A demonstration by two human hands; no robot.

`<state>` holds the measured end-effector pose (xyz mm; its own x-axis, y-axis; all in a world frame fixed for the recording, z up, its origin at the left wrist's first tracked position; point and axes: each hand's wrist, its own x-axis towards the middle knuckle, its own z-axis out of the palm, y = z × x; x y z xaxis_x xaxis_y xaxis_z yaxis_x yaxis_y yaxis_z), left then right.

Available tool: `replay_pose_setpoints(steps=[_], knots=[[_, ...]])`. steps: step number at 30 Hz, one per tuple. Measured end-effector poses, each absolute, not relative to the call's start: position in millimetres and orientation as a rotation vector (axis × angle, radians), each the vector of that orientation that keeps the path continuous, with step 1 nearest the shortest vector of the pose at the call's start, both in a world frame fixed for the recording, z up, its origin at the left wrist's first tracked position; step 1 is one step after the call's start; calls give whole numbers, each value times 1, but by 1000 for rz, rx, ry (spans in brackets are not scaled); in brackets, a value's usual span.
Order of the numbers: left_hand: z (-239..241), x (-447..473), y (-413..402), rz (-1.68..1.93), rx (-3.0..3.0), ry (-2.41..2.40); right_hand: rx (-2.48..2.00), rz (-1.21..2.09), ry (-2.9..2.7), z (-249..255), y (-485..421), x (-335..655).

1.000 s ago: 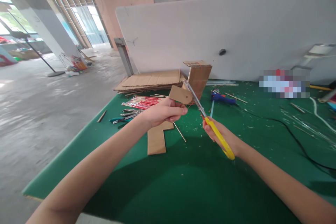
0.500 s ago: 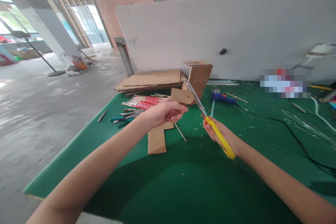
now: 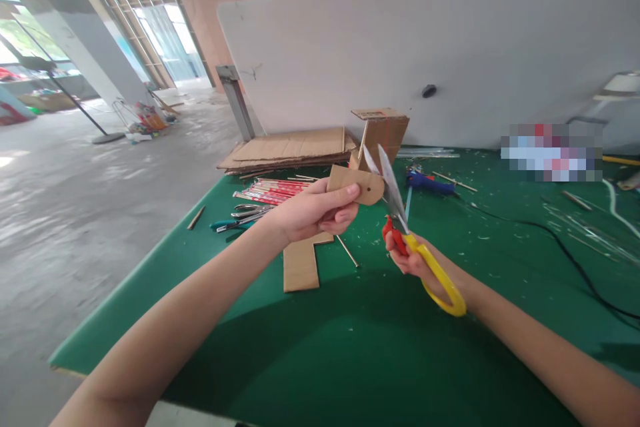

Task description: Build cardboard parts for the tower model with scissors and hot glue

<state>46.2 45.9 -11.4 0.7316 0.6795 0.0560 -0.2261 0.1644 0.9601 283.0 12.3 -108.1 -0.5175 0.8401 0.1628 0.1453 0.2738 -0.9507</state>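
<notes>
Cardboard piece (image 3: 364, 179), with one rounded end and a small dark hole, is pinched between the thumb and fingers of the left hand (image 3: 325, 210); the thumb lies on its face and the other fingers are curled below. From my distance I see the right hand (image 3: 413, 265) with its fingers closed around the yellow and red handles of the scissors (image 3: 394, 193). The blades stand apart and point away from these fingers, just beside the rounded end; I cannot tell if they touch it. Below the left fingers, on the green table (image 3: 360, 360), lies a flat cardboard cutout (image 3: 301, 267), with a thin stick (image 3: 347, 251) near it. To the left of these fingers I find red-and-white wrapped sticks (image 3: 270, 191). Beyond both hands' fingers stands a cardboard form (image 3: 393, 137), and beyond the right fingers lies a blue glue gun (image 3: 430, 183).
</notes>
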Motion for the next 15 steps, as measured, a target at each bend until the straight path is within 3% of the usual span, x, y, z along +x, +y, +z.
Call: replay_pose_setpoints(steps=[15], knots=[[-2,45,36,598,1209,297,-743,1298,-1875,-100,-6,278]])
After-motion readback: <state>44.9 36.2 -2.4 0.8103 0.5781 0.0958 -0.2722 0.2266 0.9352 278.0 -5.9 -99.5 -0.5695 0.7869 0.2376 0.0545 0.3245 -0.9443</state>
